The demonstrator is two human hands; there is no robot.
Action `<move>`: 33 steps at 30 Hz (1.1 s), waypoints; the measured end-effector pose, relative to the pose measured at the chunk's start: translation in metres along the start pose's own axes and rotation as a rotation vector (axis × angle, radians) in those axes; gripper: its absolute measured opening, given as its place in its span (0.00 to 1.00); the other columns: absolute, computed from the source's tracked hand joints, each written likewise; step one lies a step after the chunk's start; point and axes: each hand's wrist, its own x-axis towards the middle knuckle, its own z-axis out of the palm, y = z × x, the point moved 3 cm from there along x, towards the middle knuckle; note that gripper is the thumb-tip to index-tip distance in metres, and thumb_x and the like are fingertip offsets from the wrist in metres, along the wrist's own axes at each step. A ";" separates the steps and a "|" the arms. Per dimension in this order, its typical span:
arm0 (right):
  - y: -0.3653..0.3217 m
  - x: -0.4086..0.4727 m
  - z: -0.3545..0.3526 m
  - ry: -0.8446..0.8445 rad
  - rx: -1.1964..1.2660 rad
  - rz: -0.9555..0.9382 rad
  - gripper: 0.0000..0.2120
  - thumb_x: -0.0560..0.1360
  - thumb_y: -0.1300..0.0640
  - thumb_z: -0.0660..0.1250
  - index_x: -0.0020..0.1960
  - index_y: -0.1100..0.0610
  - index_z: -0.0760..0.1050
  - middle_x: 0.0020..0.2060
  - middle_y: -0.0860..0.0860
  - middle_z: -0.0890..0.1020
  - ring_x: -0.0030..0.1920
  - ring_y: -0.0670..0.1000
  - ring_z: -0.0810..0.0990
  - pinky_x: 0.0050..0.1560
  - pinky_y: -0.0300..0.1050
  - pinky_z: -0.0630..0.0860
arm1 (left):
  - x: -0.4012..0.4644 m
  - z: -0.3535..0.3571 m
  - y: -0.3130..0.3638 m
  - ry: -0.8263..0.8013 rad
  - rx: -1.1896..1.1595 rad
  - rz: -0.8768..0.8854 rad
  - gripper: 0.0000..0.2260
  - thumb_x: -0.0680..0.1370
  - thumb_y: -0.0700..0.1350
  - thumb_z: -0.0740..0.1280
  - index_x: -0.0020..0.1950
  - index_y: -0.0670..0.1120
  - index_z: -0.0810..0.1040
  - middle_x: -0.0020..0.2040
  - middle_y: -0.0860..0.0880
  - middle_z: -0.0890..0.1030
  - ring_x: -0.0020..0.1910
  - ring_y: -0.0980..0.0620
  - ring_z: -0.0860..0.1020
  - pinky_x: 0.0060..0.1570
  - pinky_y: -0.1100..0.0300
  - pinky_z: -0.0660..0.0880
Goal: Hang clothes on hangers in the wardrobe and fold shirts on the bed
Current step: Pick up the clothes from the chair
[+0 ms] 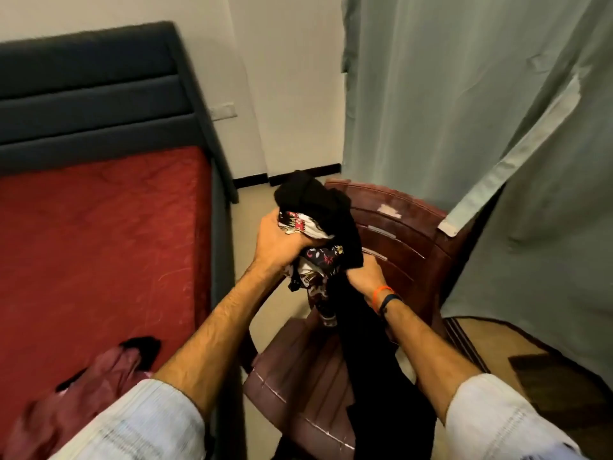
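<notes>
My left hand (282, 242) grips a bundle of clothes above a maroon plastic chair (408, 240): a patterned garment (318, 260) in white, red and dark print, bunched with a black garment (318, 197). My right hand (366, 277) holds a long black piece of clothing (371, 360) that hangs down over the chair seat. On the bed's red cover (99, 244) at the lower left lies a maroon garment (86, 386) with a black part beside it.
The bed has a dark grey padded headboard (93, 91) at the upper left. A pale green curtain (464, 94) hangs at the right behind the chair. A patterned rug (547, 370) lies at the lower right. Beige floor shows between bed and chair.
</notes>
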 end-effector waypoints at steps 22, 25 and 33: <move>-0.171 -0.259 0.243 -0.868 0.884 0.091 0.08 0.79 0.67 0.63 0.48 0.58 0.79 0.39 0.54 0.84 0.40 0.52 0.82 0.45 0.45 0.82 | -0.254 -0.288 -0.077 1.020 -0.542 -0.275 0.41 0.49 0.43 0.85 0.59 0.36 0.78 0.50 0.39 0.85 0.47 0.40 0.85 0.44 0.47 0.82; -0.199 -0.295 0.294 -0.946 0.861 0.065 0.09 0.78 0.67 0.64 0.57 0.62 0.78 0.44 0.56 0.84 0.44 0.53 0.82 0.48 0.46 0.82 | -0.272 -0.347 -0.082 1.109 -0.557 -0.243 0.46 0.45 0.48 0.87 0.60 0.38 0.77 0.52 0.40 0.84 0.49 0.40 0.84 0.48 0.43 0.82; -0.294 -0.370 0.394 -1.091 0.989 -0.040 0.09 0.77 0.70 0.62 0.50 0.60 0.78 0.37 0.52 0.84 0.36 0.49 0.83 0.40 0.41 0.81 | -0.282 -0.474 -0.036 1.217 -0.571 -0.038 0.16 0.64 0.29 0.75 0.50 0.36 0.82 0.42 0.41 0.85 0.40 0.44 0.85 0.40 0.53 0.81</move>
